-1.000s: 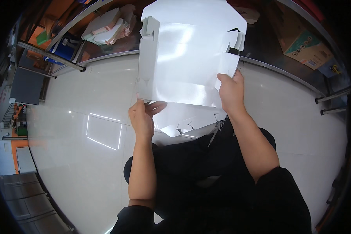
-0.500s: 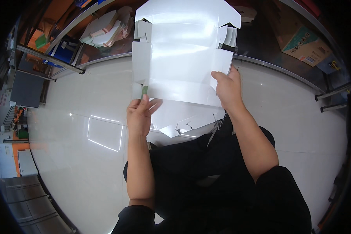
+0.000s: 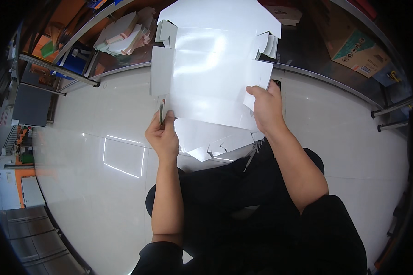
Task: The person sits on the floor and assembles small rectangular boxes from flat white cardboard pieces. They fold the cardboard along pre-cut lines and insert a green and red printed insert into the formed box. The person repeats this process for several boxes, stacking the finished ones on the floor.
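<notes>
A glossy white cardboard box blank (image 3: 206, 78) lies partly unfolded in front of me, with cut flaps along both sides. At its near left corner my left hand (image 3: 164, 137) is closed, thumb on top, on a small flap with a greenish face. My right hand (image 3: 267, 106) grips the right side flap, its thumb on the upper face and its fingers hidden beneath. Under the blank's near edge, another white cardboard part (image 3: 211, 137) with slits and tabs shows; whether it belongs to the same piece I cannot tell.
A metal shelf (image 3: 124, 68) runs across the far side, with stacked flat cardboard (image 3: 124, 36) on its left and a brown carton (image 3: 362, 55) on its right. My black-clad legs (image 3: 234, 192) and a laced shoe (image 3: 260, 149) are close below the cardboard. Pale tiles (image 3: 92, 183) cover the floor.
My left hand has shifted slightly left and closed on the small corner flap, which now stands more upright. The blank has moved a little left; my right hand keeps its grip.
</notes>
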Demonstrator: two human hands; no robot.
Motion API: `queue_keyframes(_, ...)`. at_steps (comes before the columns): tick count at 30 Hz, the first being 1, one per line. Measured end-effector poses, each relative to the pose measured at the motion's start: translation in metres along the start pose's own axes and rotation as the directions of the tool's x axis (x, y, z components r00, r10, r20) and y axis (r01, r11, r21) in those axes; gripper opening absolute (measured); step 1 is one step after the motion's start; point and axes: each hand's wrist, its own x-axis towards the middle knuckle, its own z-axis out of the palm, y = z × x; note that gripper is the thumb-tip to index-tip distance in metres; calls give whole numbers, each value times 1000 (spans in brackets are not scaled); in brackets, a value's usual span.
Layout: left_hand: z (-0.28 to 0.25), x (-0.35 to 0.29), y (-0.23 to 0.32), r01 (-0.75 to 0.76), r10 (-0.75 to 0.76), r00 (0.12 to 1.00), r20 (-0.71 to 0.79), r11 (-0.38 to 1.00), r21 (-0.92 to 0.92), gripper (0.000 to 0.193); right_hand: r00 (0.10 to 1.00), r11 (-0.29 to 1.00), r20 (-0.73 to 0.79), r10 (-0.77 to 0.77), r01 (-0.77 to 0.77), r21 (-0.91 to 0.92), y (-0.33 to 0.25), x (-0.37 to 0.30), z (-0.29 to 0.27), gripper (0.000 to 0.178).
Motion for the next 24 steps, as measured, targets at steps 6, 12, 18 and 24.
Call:
queue_keyframes(6,-8,7,-15,-404,393,915,95,888,219,41,995,981,-2,96,-94,169,-1,-11,7,40)
queue_keyframes(12,-7,-2,7,-353,295,905,307,923,152,39,997,992,-71,-5,14,125,-5,-10,0,37)
queue_keyframes(18,-13,7,-3,306,-272,952,141,860,-408,23,993,994,-42,-107,109,29,-3,-12,2,35)
queue_keyframes(24,-30,11,-9,454,-361,870,336,852,-260,17,994,996,87,-66,71,-52,-8,-11,0,37)
